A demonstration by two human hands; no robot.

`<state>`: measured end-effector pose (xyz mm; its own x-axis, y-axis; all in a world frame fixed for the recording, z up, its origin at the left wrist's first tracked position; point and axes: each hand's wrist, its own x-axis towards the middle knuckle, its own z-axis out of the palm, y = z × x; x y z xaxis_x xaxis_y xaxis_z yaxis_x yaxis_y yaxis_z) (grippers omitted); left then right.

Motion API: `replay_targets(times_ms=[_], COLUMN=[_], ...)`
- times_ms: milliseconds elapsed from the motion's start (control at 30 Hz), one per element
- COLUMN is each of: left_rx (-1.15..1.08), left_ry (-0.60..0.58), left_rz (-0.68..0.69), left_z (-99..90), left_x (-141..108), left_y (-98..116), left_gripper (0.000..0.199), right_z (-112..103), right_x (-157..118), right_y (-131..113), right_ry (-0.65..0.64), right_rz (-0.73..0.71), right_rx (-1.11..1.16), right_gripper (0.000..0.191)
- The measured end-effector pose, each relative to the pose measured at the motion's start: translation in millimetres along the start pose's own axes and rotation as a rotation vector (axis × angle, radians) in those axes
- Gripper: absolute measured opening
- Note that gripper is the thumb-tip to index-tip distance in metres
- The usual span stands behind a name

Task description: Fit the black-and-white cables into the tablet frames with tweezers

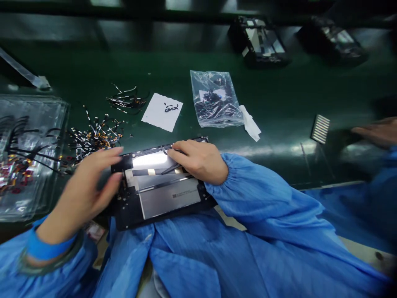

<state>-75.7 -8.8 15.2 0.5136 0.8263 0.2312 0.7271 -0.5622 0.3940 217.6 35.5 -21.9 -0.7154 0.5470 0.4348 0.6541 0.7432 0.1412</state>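
At the near edge of a dark green worktable (279,99), an opened flat device (172,200) lies tilted before a person in blue, its black frame surrounding smooth silvery metal plates and dark ribbon strips. The right hand (200,159) bends over the device's upper right part, fingers drawn together at the top edge and closed around a slim, dark pointed tool (170,169), hiding that corner. The left hand (89,182), blurred, spreads thumb and fingers wide at the left side; whether it touches the frame cannot be told. Beyond it sprawls a tangled heap of thin black cables (96,134) with pale and orange ends, near a smaller cable bunch (127,101). Further left, clear rigid plastic trays (37,203) hold more wiring. Past the device, small black pieces (170,107) dot a flat white sheet (158,114), beside a wrinkled transparent bag (217,114) of dark bits and a crumpled white slip (250,124). To the right, a ribbed block (320,129) lies near a co-worker's blurred hand (378,131); two dark stacks (260,41) stand at the back.
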Motion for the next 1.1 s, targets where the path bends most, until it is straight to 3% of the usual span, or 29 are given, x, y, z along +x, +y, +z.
replay_targets(times_ms=[100, 200, 400, 700, 1100], left_rx=[0.019, 0.084, 0.065, 0.259, 0.285], left_ry=[-0.107, -0.161, -0.132, -0.127, -0.127], left_rz=[0.222, 0.288, 0.293, 0.403, 0.399], left_z=[33.6, 50.3, 52.5, 57.3, 58.5], left_x=[43.7, 63.3, 61.6, 60.1, 59.7], left_y=[2.9, 6.1, 0.2, 0.1, 1.3], left_gripper=[0.032, 0.031, 0.036, 0.038, 0.037], right_z=[1.3, 2.6, -4.3, -14.8, -7.4], right_x=[1.0, 1.7, -3.6, -24.2, -24.1], right_y=[-0.2, 0.2, 4.8, 11.9, 11.0], right_ry=[0.025, 0.028, -0.014, -0.051, 0.06], right_rz=[0.01, 0.013, -0.048, -0.012, -0.004], right_rx=[0.017, 0.022, 0.046, 0.0, -0.058], right_gripper=[0.029, 0.032, 0.03, 0.03, 0.022])
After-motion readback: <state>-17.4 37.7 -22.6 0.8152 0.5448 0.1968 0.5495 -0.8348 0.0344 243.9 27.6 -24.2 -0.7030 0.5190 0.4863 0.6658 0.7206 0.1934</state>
